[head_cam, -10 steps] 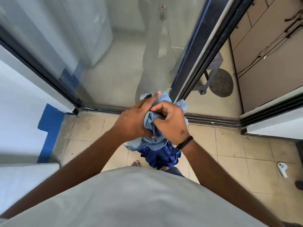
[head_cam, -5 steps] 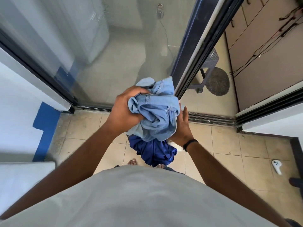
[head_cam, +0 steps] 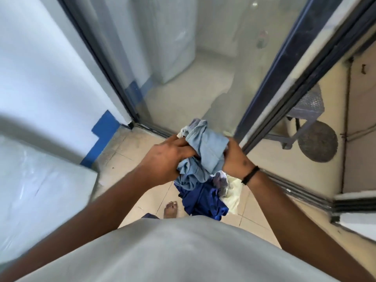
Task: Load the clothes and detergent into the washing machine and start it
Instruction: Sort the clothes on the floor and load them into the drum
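Denim bundle [head_cam: 205, 147] between both hands

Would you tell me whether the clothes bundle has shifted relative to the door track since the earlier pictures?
Cannot tell: the camera swung, and the clothes bundle hangs just before the door track as earlier.

Beige tiled floor [head_cam: 130, 159], kinda grimy near the sliding door track [head_cam: 295, 186]. A bare foot [head_cam: 170, 209] stands on it, and past the doorway a stool [head_cam: 305, 110] sits beside a round mat [head_cam: 318, 141].
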Available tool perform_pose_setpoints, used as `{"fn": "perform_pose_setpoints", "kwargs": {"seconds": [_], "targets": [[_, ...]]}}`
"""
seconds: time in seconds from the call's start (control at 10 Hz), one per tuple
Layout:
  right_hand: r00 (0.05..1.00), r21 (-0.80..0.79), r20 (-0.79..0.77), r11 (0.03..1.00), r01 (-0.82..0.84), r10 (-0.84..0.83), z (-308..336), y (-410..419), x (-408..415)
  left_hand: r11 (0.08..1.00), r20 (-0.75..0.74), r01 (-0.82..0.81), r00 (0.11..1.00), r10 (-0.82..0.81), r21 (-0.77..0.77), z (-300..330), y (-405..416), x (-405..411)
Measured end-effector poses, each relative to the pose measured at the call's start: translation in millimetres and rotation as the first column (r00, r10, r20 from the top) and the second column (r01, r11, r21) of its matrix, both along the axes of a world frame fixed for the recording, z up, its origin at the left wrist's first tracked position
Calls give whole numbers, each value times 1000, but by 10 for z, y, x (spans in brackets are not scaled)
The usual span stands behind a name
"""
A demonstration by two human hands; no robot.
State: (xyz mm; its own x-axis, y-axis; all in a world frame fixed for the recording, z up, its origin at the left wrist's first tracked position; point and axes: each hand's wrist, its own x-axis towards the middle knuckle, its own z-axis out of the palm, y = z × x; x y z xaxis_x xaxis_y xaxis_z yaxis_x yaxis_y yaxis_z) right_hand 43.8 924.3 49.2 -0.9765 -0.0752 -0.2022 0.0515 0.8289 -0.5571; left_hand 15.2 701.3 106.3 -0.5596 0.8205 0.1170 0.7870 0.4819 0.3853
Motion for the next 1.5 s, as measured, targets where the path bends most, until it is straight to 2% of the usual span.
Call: {"fn": "perform_pose_setpoints", "kwargs": {"seconds": [0.1, 0.2, 0.3, 0.4, 0.5, 0.6, 0.7, 0.8, 0.9, 1.0, 1.1, 1.2, 1.3, 1.4, 1.5], "targets": [[976, -319, 116, 937, -140, 186, 628, -175, 207, 989, -66, -142, 988, 139, -42, -85, -226, 181], [855, -461, 161, 804, -376, 493, 621, -341, 56, 951, -99, -299, 952, 291, -81, -100, -468, 317], [849, -515, 76, 750, -416, 523, 606, -824, -89, 888, -112, -456, 887, 449, -55, -84, -680, 432], [872, -356, -148, 798, -486, 466, 576, -1324, -142, 810, -158, -579, 795, 586, 89, 34, -856, 482], [846, -319, -343, 797, -513, 408, 521, -1769, -217, 735, -193, -642, 710, 677, 216, 149, -1096, 537], [795, -363, -467, 736, -572, 387, 546, -2232, -336, 638, -115, -715, 636, 763, 286, 149, -1461, 570], [696, -312, -522, 648, -694, 494, 600, -2712, -487, 583, -41, -732, 610, 791, 353, 120, -1938, 565], [612, -229, -580, 613, -756, 538, 580, -3181, -678, 492, 63, -765, 563, 824, 415, 70, -2378, 533], [481, -62, -672, 605, -794, 563, 530, -3675, -848, 343, 176, -819, 462, 869, 460, -8, -2735, 525], [430, -44, -708, 573, -818, 560, 487, -4129, -975, 117, 262, -805, 322, 910, 582, -68, -3146, 549], [375, 6, -720, 546, -838, 583, 432, -4491, -1091, 94, 170, -809, 233, 958, 580, -75, -3621, 548], [297, 76, -703, 484, -872, 646, 433, -4865, -1168, 203, 90, -856, 277, 957, 476, -26, -4124, 462], [200, 104, -722, 389, -915, 662, 520, -5160, -1123, 316, 148, -845, 412, 899, 431, -2, -4499, 374], [190, 82, -740, 367, -927, 645, 613, -5441, -1169, 222, 361, -866, 403, 841, 449, 40, -4632, 368], [203, 80, -717, 368, -926, 667, 633, -5722, -1360, 58, 441, -843, 337, 832, 534, 40, -4767, 115]]}}
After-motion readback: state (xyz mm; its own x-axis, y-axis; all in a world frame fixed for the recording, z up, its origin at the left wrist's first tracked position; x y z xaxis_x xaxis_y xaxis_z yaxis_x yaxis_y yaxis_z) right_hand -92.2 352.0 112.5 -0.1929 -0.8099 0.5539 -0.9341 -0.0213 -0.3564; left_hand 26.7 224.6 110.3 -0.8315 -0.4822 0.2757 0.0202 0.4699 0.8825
